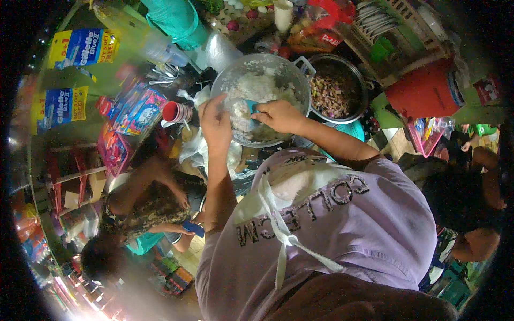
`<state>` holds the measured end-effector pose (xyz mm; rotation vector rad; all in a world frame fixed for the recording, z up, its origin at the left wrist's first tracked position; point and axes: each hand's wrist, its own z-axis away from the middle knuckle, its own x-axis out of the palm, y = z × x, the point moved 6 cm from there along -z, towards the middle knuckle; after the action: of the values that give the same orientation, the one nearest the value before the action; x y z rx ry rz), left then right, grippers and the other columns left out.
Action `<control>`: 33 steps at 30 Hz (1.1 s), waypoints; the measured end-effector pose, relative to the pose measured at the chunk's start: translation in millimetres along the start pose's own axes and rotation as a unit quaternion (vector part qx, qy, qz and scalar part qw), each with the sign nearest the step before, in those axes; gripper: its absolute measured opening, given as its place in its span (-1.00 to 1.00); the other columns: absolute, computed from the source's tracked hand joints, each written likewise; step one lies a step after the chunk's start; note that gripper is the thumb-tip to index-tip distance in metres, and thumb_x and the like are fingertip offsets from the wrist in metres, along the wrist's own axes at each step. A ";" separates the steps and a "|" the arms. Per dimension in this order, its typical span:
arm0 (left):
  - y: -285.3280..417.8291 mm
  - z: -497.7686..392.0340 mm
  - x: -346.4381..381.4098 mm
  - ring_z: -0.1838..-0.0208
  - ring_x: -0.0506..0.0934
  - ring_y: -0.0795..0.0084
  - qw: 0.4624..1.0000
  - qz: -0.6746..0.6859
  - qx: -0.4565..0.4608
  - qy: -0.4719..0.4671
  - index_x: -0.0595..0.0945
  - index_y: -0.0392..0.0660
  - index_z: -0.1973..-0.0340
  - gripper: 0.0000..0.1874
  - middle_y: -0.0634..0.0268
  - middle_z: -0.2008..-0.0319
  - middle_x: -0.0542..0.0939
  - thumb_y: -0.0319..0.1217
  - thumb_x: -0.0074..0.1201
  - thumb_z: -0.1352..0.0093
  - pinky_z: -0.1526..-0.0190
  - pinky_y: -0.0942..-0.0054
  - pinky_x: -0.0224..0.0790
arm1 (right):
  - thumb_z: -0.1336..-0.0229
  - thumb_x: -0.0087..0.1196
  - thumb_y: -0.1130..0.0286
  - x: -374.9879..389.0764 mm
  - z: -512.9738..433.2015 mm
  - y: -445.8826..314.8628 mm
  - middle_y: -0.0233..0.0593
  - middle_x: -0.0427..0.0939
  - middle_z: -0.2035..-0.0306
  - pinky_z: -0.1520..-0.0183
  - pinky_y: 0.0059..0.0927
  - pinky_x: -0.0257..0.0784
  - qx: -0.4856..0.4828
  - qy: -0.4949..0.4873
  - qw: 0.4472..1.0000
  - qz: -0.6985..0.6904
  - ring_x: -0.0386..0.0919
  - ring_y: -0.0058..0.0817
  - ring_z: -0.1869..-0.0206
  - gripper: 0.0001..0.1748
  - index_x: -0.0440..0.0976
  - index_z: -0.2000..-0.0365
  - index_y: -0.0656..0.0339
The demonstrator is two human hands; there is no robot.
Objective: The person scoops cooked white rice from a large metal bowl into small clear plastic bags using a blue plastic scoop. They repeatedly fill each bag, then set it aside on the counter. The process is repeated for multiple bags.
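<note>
A large round metal pot (295,86) holds white rice (257,86), some of it stuck to the inner wall. My right hand (279,116) grips a small blue plastic scoop (251,107) over the pot. White rice (240,110) lies in front of the scoop, near the pot's left side; whether it is in a clear bag or cup I cannot tell. My left hand (217,120) is at the pot's left rim with raised fingers, close to that rice; whether it holds something is unclear. A second metal pot (363,86) with chopped, browned food (329,94) stands to the right.
White plastic bags (196,148) lie left of the pot, beside stacked red cups (176,112). Metal cutlery (164,75) and a teal pitcher (176,24) stand beyond. A dish rack (409,52) and red bucket (421,90) are at right. A seated person (148,204) holds a phone at left; another person (461,192) is at right.
</note>
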<state>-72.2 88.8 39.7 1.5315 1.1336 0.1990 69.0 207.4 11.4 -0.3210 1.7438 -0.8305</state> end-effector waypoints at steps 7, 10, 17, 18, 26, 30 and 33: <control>-20.9 -1.5 2.2 0.11 0.51 0.18 0.989 -0.110 -0.076 -0.064 0.61 -0.15 0.16 -0.62 0.09 0.19 0.54 -0.14 0.22 -0.28 0.09 0.30 0.37 | -0.25 -0.01 0.02 5.6 18.0 4.2 0.07 0.58 0.43 0.21 0.06 0.44 0.041 -0.056 0.998 0.001 0.57 0.08 0.31 -0.60 0.51 0.37 0.18; -23.5 -5.5 22.7 0.19 0.56 0.01 0.974 -0.193 -0.050 -0.106 0.58 -0.18 0.23 -0.57 0.02 0.26 0.58 -0.04 0.19 -0.29 0.14 0.17 0.39 | -0.24 0.00 0.03 6.6 19.6 -5.0 0.05 0.56 0.46 0.23 0.06 0.45 0.020 -0.062 0.997 0.029 0.56 0.06 0.33 -0.62 0.50 0.38 0.16; -35.5 -8.9 28.9 0.26 0.59 -0.09 0.965 -0.159 -0.046 -0.204 0.52 -0.22 0.22 -0.71 -0.05 0.31 0.61 -0.22 0.03 -0.42 0.19 0.13 0.41 | -0.13 0.14 0.10 11.4 23.3 -15.5 0.01 0.51 0.48 0.24 0.02 0.42 -0.032 -0.026 0.993 0.111 0.54 0.03 0.32 -0.71 0.50 0.37 0.11; -29.6 -9.3 29.9 0.27 0.56 -0.10 0.977 -0.137 -0.019 -0.161 0.51 -0.24 0.24 -0.75 -0.06 0.34 0.58 -0.27 0.00 -0.43 0.21 0.13 0.38 | -0.08 0.17 0.12 12.7 23.8 -19.1 -0.01 0.51 0.44 0.23 0.01 0.42 -0.054 -0.022 0.991 0.120 0.53 0.01 0.29 -0.73 0.51 0.40 0.10; -14.4 4.5 33.2 0.27 0.48 -0.06 0.999 -0.026 -0.007 0.031 0.43 -0.26 0.22 -0.82 -0.08 0.34 0.50 -0.37 -0.10 -0.48 0.19 0.17 0.31 | 0.24 0.25 0.24 -8.1 5.7 -24.1 -0.11 0.44 0.30 0.17 -0.14 0.40 -0.110 0.035 0.954 0.277 0.50 -0.12 0.22 -0.84 0.59 0.58 0.05; -20.2 11.1 32.0 0.30 0.45 0.01 0.997 0.007 -0.044 0.061 0.42 -0.27 0.22 -0.82 -0.06 0.36 0.47 -0.38 -0.12 -0.49 0.19 0.21 0.30 | 0.25 0.24 0.28 -12.0 -3.6 -23.8 -0.12 0.39 0.31 0.20 -0.15 0.41 -0.131 -0.001 0.958 0.256 0.52 -0.15 0.27 -0.86 0.58 0.62 0.11; -17.8 12.9 39.0 0.32 0.43 0.03 0.995 0.006 -0.028 0.093 0.43 -0.27 0.23 -0.83 -0.03 0.37 0.46 -0.38 -0.12 -0.49 0.20 0.20 0.29 | 0.26 0.23 0.31 -15.3 -13.0 -25.4 -0.13 0.40 0.34 0.26 -0.15 0.44 -0.133 -0.011 0.953 0.271 0.52 -0.16 0.33 -0.86 0.56 0.66 0.15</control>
<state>-52.9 106.4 3.3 1.4943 1.2548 0.3856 57.4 203.1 41.3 -0.0165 1.8011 -0.1940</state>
